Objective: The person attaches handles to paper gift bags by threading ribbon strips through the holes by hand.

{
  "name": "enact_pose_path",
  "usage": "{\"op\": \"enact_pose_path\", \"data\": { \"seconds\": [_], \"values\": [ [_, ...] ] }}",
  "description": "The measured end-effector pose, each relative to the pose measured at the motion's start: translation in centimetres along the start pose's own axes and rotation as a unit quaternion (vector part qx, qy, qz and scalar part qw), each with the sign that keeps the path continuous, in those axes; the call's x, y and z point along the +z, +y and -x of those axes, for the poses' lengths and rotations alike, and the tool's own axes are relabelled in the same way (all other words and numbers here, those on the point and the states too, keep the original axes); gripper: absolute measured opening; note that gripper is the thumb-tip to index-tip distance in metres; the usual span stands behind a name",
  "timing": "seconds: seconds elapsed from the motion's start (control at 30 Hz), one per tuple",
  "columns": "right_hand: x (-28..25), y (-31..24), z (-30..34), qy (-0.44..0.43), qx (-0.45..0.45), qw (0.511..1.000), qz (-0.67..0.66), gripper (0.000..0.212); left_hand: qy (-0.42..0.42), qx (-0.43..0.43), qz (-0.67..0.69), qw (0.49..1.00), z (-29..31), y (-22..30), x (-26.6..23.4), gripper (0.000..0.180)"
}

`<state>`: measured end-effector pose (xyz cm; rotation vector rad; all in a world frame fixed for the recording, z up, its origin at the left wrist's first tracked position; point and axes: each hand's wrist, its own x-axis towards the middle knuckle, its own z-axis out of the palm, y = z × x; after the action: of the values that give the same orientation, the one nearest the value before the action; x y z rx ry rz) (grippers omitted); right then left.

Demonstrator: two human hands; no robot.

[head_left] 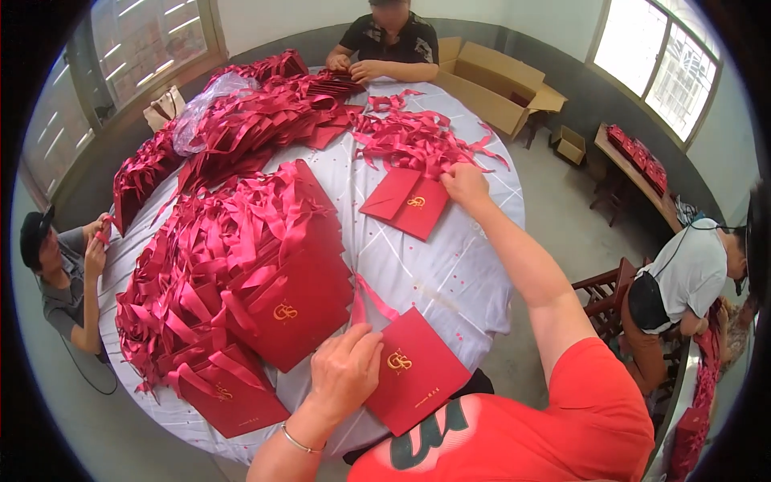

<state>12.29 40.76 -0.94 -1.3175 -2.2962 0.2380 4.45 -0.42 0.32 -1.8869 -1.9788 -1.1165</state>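
Note:
In front of me lies a flat red paper gift bag point(426, 371) with gold print and a pink ribbon handle point(374, 299). My left hand point(345, 363) is closed at its left edge, fingers curled where the ribbon meets the bag. Farther off, my right arm reaches over the table to a heap of loose pink ribbons point(414, 138). There my right hand point(466, 185) is closed on the ribbons at the near side of the heap; its fingertips are partly hidden. Just left of that hand, two flat red bags point(418, 215) overlap.
A large pile of ribboned red bags point(241, 265) covers the left of the round, white-clothed table point(462, 277). More bags point(257, 120) lie behind it. People work at the far side, left and right. An open carton point(494, 84) stands at the back.

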Motion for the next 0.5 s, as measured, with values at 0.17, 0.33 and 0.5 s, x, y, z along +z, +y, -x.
{"op": "enact_pose_path", "data": {
  "seconds": [0.17,0.33,0.5],
  "values": [
    [-2.6,-0.6,3.0,-0.070,-0.029,0.958,-0.278,0.024,0.009,-0.008,0.033,0.999,-0.3,-0.3,-0.4,0.012],
    [-6.2,-5.9,11.0,-0.392,0.115,0.687,-0.601,0.023,-0.016,-0.137,0.173,0.975,0.0,0.0,-1.2,0.010],
    [-6.9,-8.8,18.2,-0.468,0.065,0.590,-0.654,0.025,-0.029,-0.252,0.282,0.925,-0.4,0.1,-0.8,0.022]
  ]
}}
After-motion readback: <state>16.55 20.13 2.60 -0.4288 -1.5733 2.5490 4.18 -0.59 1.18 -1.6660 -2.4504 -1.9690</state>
